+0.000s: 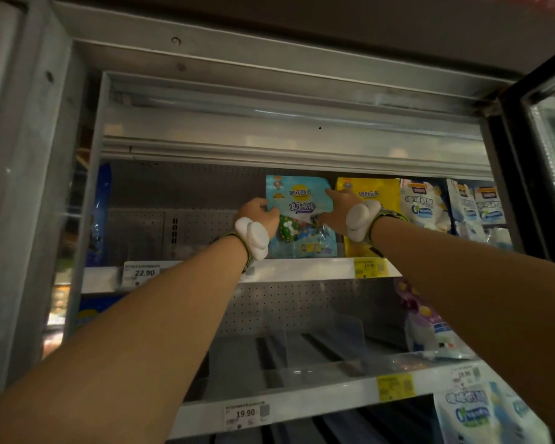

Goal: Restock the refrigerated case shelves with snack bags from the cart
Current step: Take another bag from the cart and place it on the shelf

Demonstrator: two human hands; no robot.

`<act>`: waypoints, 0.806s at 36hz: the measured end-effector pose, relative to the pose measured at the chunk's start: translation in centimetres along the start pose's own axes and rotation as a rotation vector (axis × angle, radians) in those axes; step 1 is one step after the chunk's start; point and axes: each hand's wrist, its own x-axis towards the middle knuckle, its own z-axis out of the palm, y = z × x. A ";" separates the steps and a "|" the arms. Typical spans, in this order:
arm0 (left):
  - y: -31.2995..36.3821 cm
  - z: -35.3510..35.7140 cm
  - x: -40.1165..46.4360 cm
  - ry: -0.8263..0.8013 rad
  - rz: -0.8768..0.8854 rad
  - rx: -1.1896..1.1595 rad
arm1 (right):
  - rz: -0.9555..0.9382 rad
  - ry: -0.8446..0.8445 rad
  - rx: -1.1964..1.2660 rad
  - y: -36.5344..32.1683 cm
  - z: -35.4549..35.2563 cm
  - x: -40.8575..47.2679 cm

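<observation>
Forearms fill the bottom of the shot, both reaching up and fwd into the open fridge case, pretty much the biggest thing here besides the case itself. Top shelf is where the action is: blue snack bag stands upright on it, long axis vertical, printed face toward the camera, right next to a yellow bag w/ white bags further right. Left side of that shelf is bare back to the perforated panel. Shelf below has clear dividers and mostly open lanes, a purple/white bag at the right end. Left hand has fingers curled around the blue bag's left edge about mid-height; right hand grips its right edge w/ fingers spread up over the front, so both are holding it, one per side, neither obviously nearer. Bag sits straight ahead of and between the hands, bottom edge at or just on the shelf, can't tell if it's fully resting. Imo the placement is nearly done: next bit is just pushing it back and letting go w/o it tipping fwd, since those pouches flop. Price tags: 22.90 tag, 19.90 tag. Cart isn't in view.
</observation>
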 end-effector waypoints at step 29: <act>0.5 -3.9 -15.9 -0.082 -0.261 -0.024 | 0.082 -0.124 0.778 -2.7 3.2 -18.1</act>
